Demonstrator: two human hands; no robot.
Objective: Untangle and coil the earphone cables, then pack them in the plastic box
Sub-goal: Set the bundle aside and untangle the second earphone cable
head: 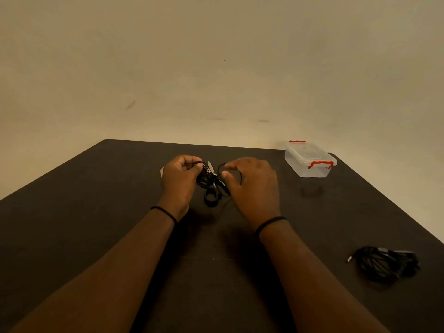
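Observation:
A tangled black earphone cable (211,188) hangs in a bunch between my hands above the middle of the dark table (96,200). My left hand (179,181) grips the left side of the bunch with curled fingers. My right hand (252,186) is at the right side, thumb and forefinger around a loop of the cable. A second black earphone cable (384,263) lies bundled on the table at the near right, its plug pointing left. The clear plastic box (310,162) with red clips stands at the far right, lid on.
The table's far edge runs just behind my hands and the box, against a plain beige wall (216,68). The table's right edge slants close past the box and the second bundle. A small pale object (162,171) peeks out behind my left hand.

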